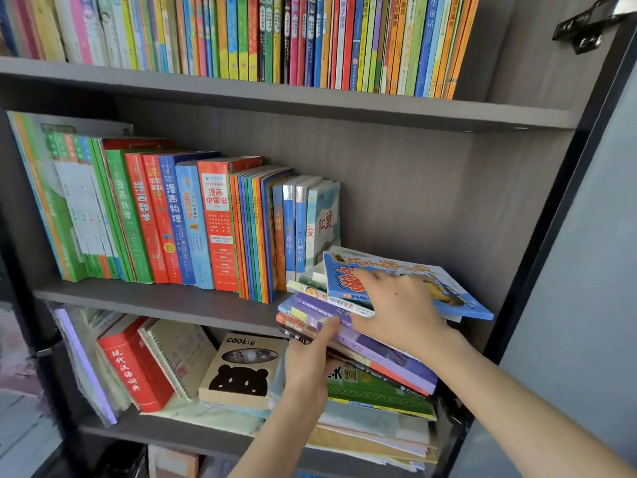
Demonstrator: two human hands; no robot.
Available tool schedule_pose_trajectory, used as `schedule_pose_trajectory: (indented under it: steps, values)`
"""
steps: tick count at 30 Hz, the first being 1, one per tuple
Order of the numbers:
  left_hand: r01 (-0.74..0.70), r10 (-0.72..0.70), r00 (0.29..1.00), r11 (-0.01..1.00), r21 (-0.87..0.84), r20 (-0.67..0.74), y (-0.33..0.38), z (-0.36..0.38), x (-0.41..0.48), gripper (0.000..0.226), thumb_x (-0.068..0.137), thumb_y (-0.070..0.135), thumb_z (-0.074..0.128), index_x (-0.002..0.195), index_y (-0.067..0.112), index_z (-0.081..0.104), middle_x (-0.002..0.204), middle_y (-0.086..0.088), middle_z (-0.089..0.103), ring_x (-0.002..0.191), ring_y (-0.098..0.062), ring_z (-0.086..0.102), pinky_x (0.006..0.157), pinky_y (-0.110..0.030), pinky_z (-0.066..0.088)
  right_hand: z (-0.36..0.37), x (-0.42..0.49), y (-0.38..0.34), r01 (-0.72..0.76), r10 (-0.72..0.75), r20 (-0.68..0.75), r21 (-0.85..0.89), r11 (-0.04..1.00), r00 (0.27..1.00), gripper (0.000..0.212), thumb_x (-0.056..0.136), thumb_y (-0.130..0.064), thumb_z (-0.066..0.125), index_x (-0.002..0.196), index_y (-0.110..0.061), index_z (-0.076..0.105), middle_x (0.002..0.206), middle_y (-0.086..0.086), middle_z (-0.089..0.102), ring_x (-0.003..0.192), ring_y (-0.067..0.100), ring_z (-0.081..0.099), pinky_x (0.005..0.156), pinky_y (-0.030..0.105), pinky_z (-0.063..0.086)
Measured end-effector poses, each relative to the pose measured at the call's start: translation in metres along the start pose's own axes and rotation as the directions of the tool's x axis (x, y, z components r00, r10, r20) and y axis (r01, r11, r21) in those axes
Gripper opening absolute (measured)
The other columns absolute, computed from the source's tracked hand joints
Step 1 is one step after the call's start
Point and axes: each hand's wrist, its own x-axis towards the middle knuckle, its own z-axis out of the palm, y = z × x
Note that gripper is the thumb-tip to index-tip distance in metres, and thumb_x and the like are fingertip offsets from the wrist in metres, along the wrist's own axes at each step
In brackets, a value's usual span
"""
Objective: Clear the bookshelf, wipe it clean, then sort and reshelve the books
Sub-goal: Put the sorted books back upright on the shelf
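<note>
Reaching into the middle compartment of the bookshelf (537, 253), we meet the stack of books (379, 353), which lies flat at the right end of the middle shelf board (155, 298). The near part of the stack juts out past the board's front edge and hangs over the compartment below.

Edges and room: the upright row (193, 222) fills the left half of the compartment, and its last book stands just beside the stack's far left corner. Above the stack, bare back panel (431, 201) runs up to the next board. To the right, the top blue book (458, 294) ends near the side wall.

Orientation: the books lie cover up, and their long axis runs aslant to the board's front edge, from far left to near right. The spines face us and leftward.

Hands: our right hand (396, 305) rests palm down on the top blue book, fingers straight and slightly spread. Our left hand (306, 367) grips the stack at its near left corner, with the thumb pressed against the spines. Its fingers pass underneath, hidden.

Below, a cookie notebook (241, 370) and a red dictionary (134, 367) lean on loose papers.
</note>
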Motion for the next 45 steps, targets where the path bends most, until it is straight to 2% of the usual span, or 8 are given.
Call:
schedule_pose_trajectory:
  steps: [5,8,15,20,25,30,39,45]
  values:
    - [-0.258,0.265,0.964,0.943,0.211,-0.004,0.006,0.022,0.005,0.032,0.075,0.029,0.080,0.098,0.014,0.063,0.091,-0.006,0.072,0.088,-0.025,0.067,0.083,-0.043,0.055,0.001,0.000,0.015,-0.116,0.124,-0.164,0.057,0.992,0.979,0.063,0.079,-0.056,0.062,0.126,-0.016,0.050,0.100,0.002,0.069,0.078,0.024,0.068,0.057,0.028,0.041]
    - [-0.333,0.335,0.941,0.899,0.285,0.043,0.018,0.039,0.010,0.024,0.075,0.021,0.076,0.093,0.014,0.061,0.084,-0.002,0.071,0.084,-0.022,0.067,0.072,-0.033,0.052,0.012,-0.008,0.021,-0.215,0.234,-0.293,0.098,0.972,0.927,0.066,0.056,-0.047,0.085,0.105,-0.007,0.066,0.073,0.007,0.069,0.050,0.025,0.063,0.041,0.025,0.041]
    - [-0.717,0.616,0.688,0.493,0.493,0.384,0.049,0.071,-0.002,0.027,0.075,0.021,0.076,0.092,0.023,0.055,0.083,0.013,0.068,0.077,0.003,0.063,0.066,-0.014,0.048,0.029,-0.033,0.025,-0.329,0.575,-0.539,0.488,0.809,0.615,0.062,0.073,-0.036,0.075,0.121,0.000,0.060,0.099,0.016,0.072,0.072,0.029,0.071,0.058,0.035,0.059]
    - [-0.831,0.569,0.532,0.208,0.516,0.628,0.058,0.090,0.008,0.032,0.074,0.029,0.075,0.088,0.018,0.048,0.073,0.002,0.062,0.067,-0.013,0.058,0.057,-0.025,0.049,0.052,-0.029,0.028,-0.254,0.737,-0.489,0.724,0.642,0.467,0.067,0.079,-0.038,0.061,0.132,0.002,0.052,0.109,0.017,0.070,0.087,0.029,0.071,0.072,0.036,0.059]
    - [-0.829,0.494,0.546,0.205,0.520,0.676,0.058,0.105,0.028,0.036,0.076,0.033,0.076,0.093,0.023,0.045,0.085,0.007,0.062,0.074,-0.006,0.059,0.062,-0.017,0.047,0.055,-0.020,0.046,-0.324,0.812,-0.313,0.800,0.505,0.492,0.070,0.077,-0.020,0.077,0.138,-0.007,0.045,0.117,0.008,0.067,0.098,0.020,0.066,0.080,0.021,0.049]
    - [-0.784,0.378,0.621,0.315,0.535,0.687,0.042,0.108,0.040,0.056,0.073,0.041,0.078,0.113,0.038,0.039,0.109,0.012,0.063,0.097,-0.002,0.061,0.084,-0.027,0.053,0.063,-0.031,0.034,-0.626,0.901,0.043,0.733,0.265,0.433,0.069,0.089,-0.035,0.064,0.142,-0.016,0.025,0.125,0.007,0.061,0.101,0.027,0.064,0.070,0.032,0.052]
    - [-0.751,0.320,0.656,0.376,0.543,0.684,0.033,0.112,0.057,0.076,0.071,0.047,0.079,0.134,0.025,0.043,0.119,0.013,0.061,0.109,-0.003,0.056,0.096,-0.029,0.048,0.057,-0.034,0.043,-0.836,0.800,0.394,0.500,0.226,0.452,0.035,0.101,-0.039,0.037,0.121,-0.010,0.032,0.111,0.006,0.062,0.072,0.015,0.049,0.050,0.026,0.034]
    - [-0.669,0.289,0.735,0.454,0.589,0.613,0.033,0.116,0.059,0.065,0.075,0.045,0.077,0.127,0.023,0.046,0.115,0.011,0.061,0.102,-0.004,0.056,0.083,-0.018,0.044,0.058,-0.028,0.067,-0.888,0.831,0.394,0.398,0.230,0.392,0.046,0.100,-0.041,0.040,0.127,-0.003,0.036,0.119,0.013,0.061,0.104,0.031,0.060,0.072,0.034,0.047]
